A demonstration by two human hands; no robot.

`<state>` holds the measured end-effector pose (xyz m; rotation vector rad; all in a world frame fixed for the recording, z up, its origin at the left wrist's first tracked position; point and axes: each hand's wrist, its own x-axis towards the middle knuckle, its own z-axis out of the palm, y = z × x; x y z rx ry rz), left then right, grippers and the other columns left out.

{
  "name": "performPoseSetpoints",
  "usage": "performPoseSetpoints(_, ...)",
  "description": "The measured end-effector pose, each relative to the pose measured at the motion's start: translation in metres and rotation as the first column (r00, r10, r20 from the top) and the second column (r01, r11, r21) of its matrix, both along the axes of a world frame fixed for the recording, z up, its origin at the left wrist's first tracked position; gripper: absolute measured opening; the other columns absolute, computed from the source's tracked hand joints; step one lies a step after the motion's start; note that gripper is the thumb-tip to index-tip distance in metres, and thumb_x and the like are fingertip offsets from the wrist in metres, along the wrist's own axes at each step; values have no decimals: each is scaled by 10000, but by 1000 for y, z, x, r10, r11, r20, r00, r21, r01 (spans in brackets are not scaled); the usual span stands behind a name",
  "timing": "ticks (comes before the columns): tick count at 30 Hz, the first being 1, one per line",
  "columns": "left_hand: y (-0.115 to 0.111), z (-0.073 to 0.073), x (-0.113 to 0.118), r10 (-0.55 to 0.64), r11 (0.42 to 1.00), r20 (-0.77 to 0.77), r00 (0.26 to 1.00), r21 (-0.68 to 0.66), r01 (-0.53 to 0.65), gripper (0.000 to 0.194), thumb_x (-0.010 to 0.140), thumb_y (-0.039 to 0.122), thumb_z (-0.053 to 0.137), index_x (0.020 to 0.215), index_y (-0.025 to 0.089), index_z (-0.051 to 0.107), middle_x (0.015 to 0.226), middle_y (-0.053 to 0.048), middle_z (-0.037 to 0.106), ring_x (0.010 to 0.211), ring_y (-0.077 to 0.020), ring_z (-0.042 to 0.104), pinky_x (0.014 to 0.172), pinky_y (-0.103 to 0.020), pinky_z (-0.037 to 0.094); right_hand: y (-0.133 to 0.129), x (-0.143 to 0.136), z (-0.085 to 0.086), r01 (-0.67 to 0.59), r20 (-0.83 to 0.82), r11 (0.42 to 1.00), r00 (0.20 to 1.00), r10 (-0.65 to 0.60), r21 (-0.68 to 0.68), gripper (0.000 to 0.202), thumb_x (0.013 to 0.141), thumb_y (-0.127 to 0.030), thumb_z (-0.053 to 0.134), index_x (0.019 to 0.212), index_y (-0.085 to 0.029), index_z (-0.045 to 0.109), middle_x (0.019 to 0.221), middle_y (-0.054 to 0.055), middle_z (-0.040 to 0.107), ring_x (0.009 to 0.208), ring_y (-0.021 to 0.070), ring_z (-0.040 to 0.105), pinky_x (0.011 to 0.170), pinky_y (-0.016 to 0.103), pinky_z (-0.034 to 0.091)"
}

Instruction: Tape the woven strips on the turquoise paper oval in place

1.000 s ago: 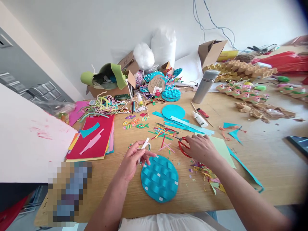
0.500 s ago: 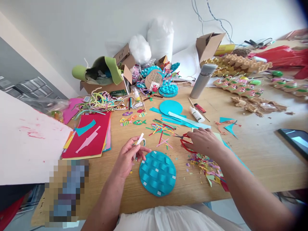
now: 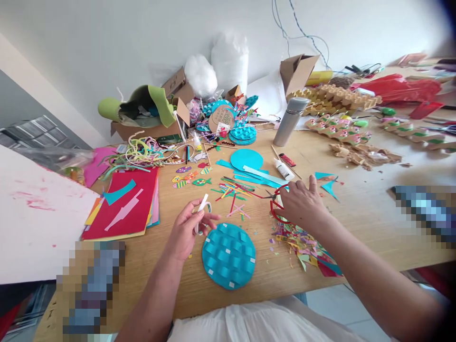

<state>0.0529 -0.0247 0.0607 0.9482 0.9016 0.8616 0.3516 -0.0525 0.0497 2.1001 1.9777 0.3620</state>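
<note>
While holding red-looped scissors (image 3: pixel 272 195) with right grip (image 3: pixel 302 202), pinches a curled white strip (image 3: pixel 203 202) with left grip (image 3: pixel 187 231) near puckered blue disc (image 3: pixel 229 256).

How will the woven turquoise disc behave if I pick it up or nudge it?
The woven turquoise disc is probably light, since it looks thin. Its bulging strips would likely squash under a firm pinch. Lying flat on the table, it should probably slide rather than roll.
</note>
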Motion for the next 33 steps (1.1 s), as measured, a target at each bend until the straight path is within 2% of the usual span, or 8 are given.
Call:
performPoseSetpoints(4,9,15,25,-63,998,-3,998,21,63,536,772,378,694,1217,193,459,996,-132,748,814,-246,716,464,-245,505,-1,-6,5,10,13,998,1000,-9,-63,450,774,-454,701,1044,-95,689,1071,212,654,1083,359,526,1062,649,179)
performPoseSetpoints(8,23,20,62,-84,996,62,994,3,84,491,803,320,677,1226,200,457,1045,-138,733,886,-243,710,579,-292,572,-1,-12,9,2,24,999,1000,-1,-48,497,774,-489,699,1081,-98,680,1092,216,646,1106,373,514,1068,651,178)
performPoseSetpoints(10,31,15,82,-119,991,90,989,-46,123,442,823,283,661,1210,196,466,1086,-148,720,952,-238,695,631,-290,577,-1,-14,10,-10,14,999,1000,10,-41,502,768,-485,709,1080,-92,679,1074,214,646,1089,371,519,1075,648,173)
performPoseSetpoints(17,53,-15,132,-172,980,-71,982,-112,164,572,876,261,599,1389,236,346,1272,-142,647,1180,-249,590,534,-192,506,-3,-15,12,-59,-9,998,998,59,13,506,741,-486,746,1023,-69,697,1040,219,640,1062,374,514,1084,651,152)
performPoseSetpoints(20,55,-24,143,-167,984,-148,975,-91,155,574,909,234,544,1434,214,315,1263,-152,657,1140,-228,613,604,-212,508,-4,-14,9,-77,1,996,997,77,41,513,728,-499,755,1000,-69,698,1004,204,638,1032,360,523,1084,636,156)
performPoseSetpoints(24,57,-36,151,-169,986,-212,962,-44,164,561,937,191,469,1468,178,287,1177,-163,702,1034,-188,666,860,-323,512,-6,-13,6,-88,19,993,996,86,85,485,735,-529,738,955,-99,699,958,170,644,988,334,535,1087,608,169)
performPoseSetpoints(27,60,-42,153,-161,985,-228,960,23,170,565,937,175,446,1476,149,280,1113,-172,724,1080,-194,663,988,-375,452,-6,-10,5,-93,30,992,995,90,91,474,752,-536,717,947,-103,703,952,168,649,979,328,540,1084,611,162)
performPoseSetpoints(33,61,-39,148,-167,983,-265,950,28,180,589,915,192,486,1472,168,295,1125,-163,721,1180,-236,619,1011,-415,427,-8,-2,9,-44,6,998,999,44,52,464,769,-504,711,985,-94,708,998,192,661,1026,359,553,1056,618,187)
